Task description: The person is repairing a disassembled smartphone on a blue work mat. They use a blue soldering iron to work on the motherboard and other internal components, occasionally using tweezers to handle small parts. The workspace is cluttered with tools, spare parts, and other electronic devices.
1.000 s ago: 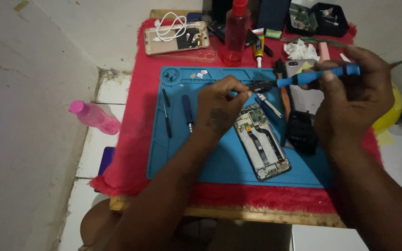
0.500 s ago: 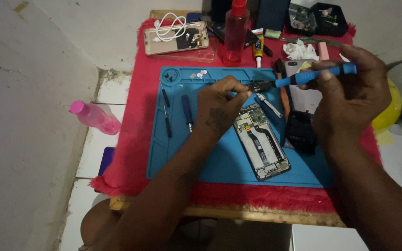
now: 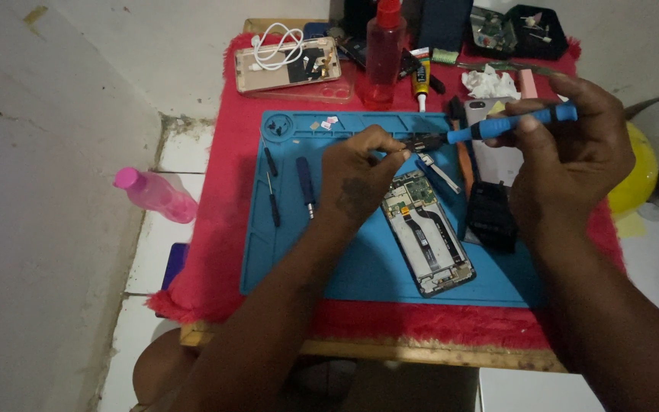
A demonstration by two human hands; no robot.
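Head view: right hand (image 3: 566, 152) closed round a blue screwdriver (image 3: 509, 123), tip meeting a small dark part (image 3: 423, 143) pinched in left hand (image 3: 364, 172) fingertips, just above the opened phone (image 3: 426, 232) on the blue mat (image 3: 360, 259). Best done with the part pinched firm, driver in line, light pressure, over the mat to catch screws.
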